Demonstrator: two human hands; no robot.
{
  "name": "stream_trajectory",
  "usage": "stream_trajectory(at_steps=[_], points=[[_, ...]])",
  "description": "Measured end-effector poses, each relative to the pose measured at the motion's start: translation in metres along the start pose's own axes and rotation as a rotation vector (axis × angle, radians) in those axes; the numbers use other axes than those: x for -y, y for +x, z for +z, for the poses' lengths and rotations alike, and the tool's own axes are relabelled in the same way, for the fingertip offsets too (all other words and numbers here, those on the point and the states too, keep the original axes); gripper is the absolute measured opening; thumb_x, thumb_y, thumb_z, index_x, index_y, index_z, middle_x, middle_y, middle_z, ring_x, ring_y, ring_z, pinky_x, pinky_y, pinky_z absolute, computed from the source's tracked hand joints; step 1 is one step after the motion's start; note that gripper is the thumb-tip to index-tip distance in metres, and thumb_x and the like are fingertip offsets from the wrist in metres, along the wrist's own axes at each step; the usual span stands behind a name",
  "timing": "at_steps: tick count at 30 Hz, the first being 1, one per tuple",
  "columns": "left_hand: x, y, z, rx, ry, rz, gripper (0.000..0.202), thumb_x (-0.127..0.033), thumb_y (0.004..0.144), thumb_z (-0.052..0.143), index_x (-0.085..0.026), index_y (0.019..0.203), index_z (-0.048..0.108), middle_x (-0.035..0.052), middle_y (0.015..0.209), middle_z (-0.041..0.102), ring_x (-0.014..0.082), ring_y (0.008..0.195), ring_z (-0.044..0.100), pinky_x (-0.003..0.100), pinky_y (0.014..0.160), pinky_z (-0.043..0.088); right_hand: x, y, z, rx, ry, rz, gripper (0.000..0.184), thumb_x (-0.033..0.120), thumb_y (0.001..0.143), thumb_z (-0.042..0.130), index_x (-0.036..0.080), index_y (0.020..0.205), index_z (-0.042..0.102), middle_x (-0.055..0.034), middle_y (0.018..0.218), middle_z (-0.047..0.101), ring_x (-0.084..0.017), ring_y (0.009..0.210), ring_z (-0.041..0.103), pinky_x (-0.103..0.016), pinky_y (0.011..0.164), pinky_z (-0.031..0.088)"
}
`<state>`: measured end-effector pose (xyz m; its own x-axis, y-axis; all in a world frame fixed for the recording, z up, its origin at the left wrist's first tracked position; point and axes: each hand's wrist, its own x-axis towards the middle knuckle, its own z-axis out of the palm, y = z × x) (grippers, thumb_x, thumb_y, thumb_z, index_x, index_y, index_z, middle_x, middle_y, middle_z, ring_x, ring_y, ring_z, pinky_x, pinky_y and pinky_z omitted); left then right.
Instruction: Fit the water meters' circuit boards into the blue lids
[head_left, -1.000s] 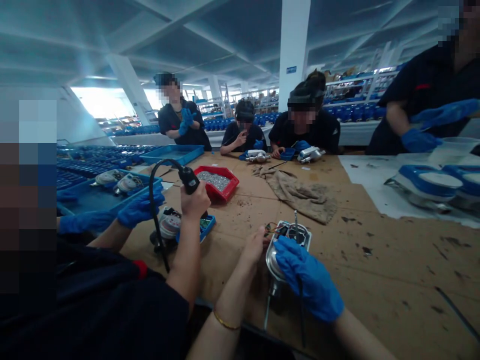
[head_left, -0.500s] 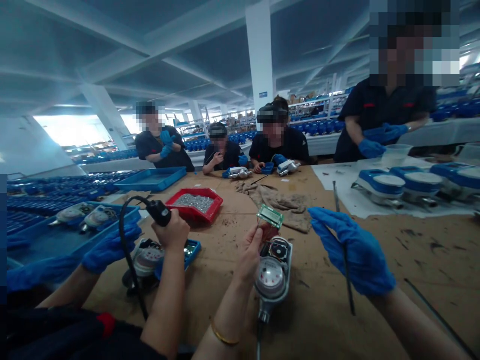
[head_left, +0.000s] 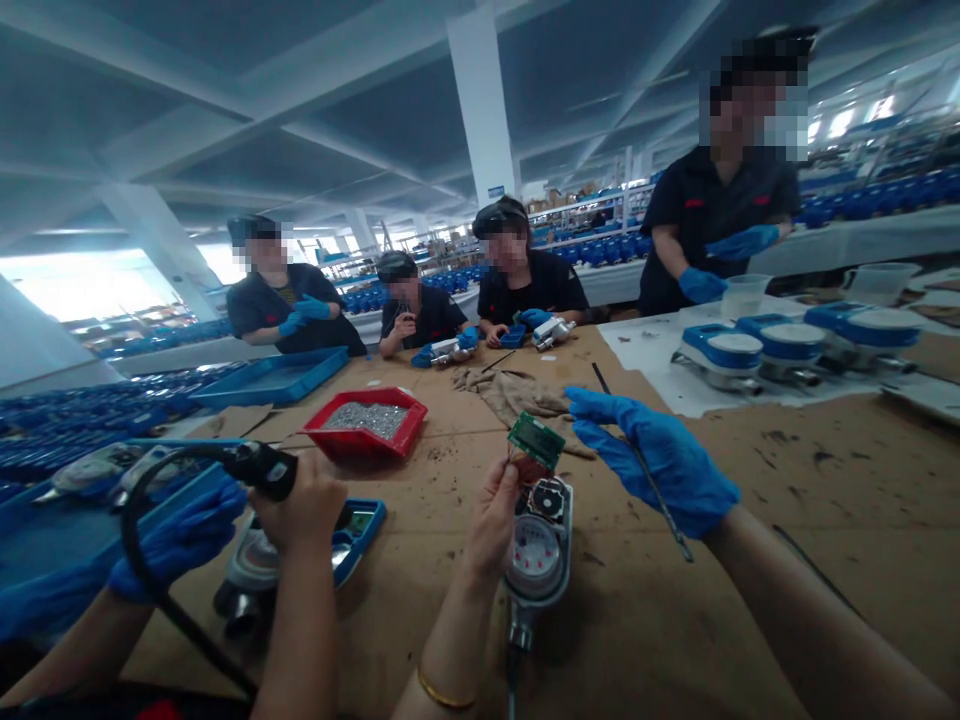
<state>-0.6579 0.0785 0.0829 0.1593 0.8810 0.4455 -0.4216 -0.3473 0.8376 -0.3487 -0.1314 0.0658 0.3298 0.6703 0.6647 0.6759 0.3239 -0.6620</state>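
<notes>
Head view: our bare left hand (head_left: 491,515) pinches a green circuit board (head_left: 537,441) near its lower left corner, fingers drawn narrow, though we cannot tell whether they grip the board or its wires. The board is just above the far end of an open meter (head_left: 536,557), which lies on the cardboard-covered surface (head_left: 637,640), round dial facing up. Our blue-gloved right hand (head_left: 664,465) is right of the board, apart from it, fingers stretched out, holding a thin dark rod (head_left: 655,486) at a slant. Beyond the board we see a rumpled cloth (head_left: 510,398) and, farther left, a red tray (head_left: 411,436) of small metal parts. At our left a co-worker's hand (head_left: 311,500) grips a black corded tool (head_left: 268,472); at right, blue-topped meters (head_left: 791,345) stand on white sheeting (head_left: 645,355)
</notes>
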Motion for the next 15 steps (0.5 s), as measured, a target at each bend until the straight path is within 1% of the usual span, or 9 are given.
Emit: stream_trajectory(at_steps=[3,5,7,9,10,12,13,14,15], points=[[-0.006,0.036,-0.061,-0.079,-0.145,-0.09,0.056,-0.08,0.059,0.07,-0.027,0.065,0.056,-0.0094,0.056,0.05,0.0043,0.051,0.045,0.011,0.05,0.047,0.013,0.014,-0.001,0.099,-0.001,-0.029,0.054,0.045,0.093,0.065,0.023,0.142,0.057,-0.0096,0.13,0.071,-0.029,0.115,0.07,-0.051,0.101,0.059],[-0.006,0.037,-0.067,-0.085,-0.081,-0.1,0.057,-0.083,0.065,0.061,-0.026,0.063,0.052,-0.0065,0.055,0.045,0.0064,0.051,0.041,0.015,0.048,0.044,0.021,0.024,0.003,0.17,-0.043,-0.023,0.066,0.05,0.09,0.068,0.021,0.147,0.053,-0.0118,0.129,0.071,-0.032,0.115,0.07,-0.053,0.1,0.059],[-0.005,0.02,-0.041,-0.021,0.117,-0.02,0.064,-0.09,0.07,0.045,-0.027,0.06,0.049,-0.0036,0.052,0.04,0.0096,0.052,0.043,0.02,0.047,0.042,0.025,0.032,0.008,0.25,-0.151,0.009,0.07,0.052,0.088,0.068,0.017,0.147,0.053,-0.0159,0.129,0.07,-0.038,0.114,0.069,-0.058,0.097,0.059],[0.002,-0.011,0.009,0.125,0.386,0.064,0.07,-0.095,0.074,0.031,-0.03,0.064,0.055,-0.0017,0.051,0.043,0.015,0.062,0.055,0.025,0.052,0.046,0.023,0.036,0.01,0.298,-0.274,0.025,0.062,0.051,0.088,0.068,0.014,0.137,0.063,-0.0189,0.128,0.07,-0.041,0.114,0.069,-0.061,0.098,0.057],[0.009,-0.028,0.037,0.169,0.44,0.075,0.067,-0.092,0.077,0.036,-0.03,0.072,0.061,-0.0008,0.056,0.052,0.018,0.073,0.062,0.028,0.061,0.05,0.02,0.035,0.01,0.314,-0.309,0.027,0.054,0.049,0.088,0.068,0.014,0.13,0.068,-0.0193,0.125,0.071,-0.04,0.111,0.069,-0.061,0.098,0.056],[0.03,-0.059,0.088,0.277,0.495,0.058,0.061,-0.084,0.077,0.053,-0.027,0.087,0.07,0.0026,0.079,0.07,0.0212,0.092,0.067,0.032,0.079,0.056,0.01,0.03,0.006,0.314,-0.315,0.027,0.043,0.046,0.089,0.067,0.015,0.118,0.073,-0.0171,0.114,0.075,-0.036,0.101,0.072,-0.057,0.093,0.059],[0.042,-0.07,0.106,0.31,0.546,0.047,0.061,-0.079,0.082,0.05,-0.024,0.097,0.071,0.0059,0.097,0.074,0.0224,0.102,0.067,0.034,0.089,0.055,0.004,0.025,0.003,0.293,-0.291,0.031,0.041,0.045,0.088,0.068,0.015,0.116,0.073,-0.0148,0.107,0.077,-0.033,0.093,0.073,-0.053,0.088,0.061],[0.054,-0.078,0.117,0.419,0.709,-0.021,0.062,-0.073,0.091,0.04,-0.022,0.109,0.07,0.0085,0.114,0.073,0.0217,0.112,0.065,0.034,0.096,0.053,-0.002,0.019,-0.001,0.259,-0.257,0.038,0.041,0.044,0.087,0.069,0.015,0.116,0.073,-0.0126,0.101,0.077,-0.03,0.087,0.073,-0.049,0.083,0.062],[0.063,-0.082,0.123,0.447,0.838,-0.095,0.063,-0.069,0.094,0.035,-0.019,0.111,0.069,0.0111,0.117,0.072,0.022,0.111,0.066,0.034,0.096,0.053,-0.008,0.012,-0.004,0.218,-0.224,0.049,0.044,0.044,0.087,0.069,0.015,0.119,0.071,-0.0109,0.098,0.077,-0.027,0.083,0.073,-0.046,0.08,0.063]])
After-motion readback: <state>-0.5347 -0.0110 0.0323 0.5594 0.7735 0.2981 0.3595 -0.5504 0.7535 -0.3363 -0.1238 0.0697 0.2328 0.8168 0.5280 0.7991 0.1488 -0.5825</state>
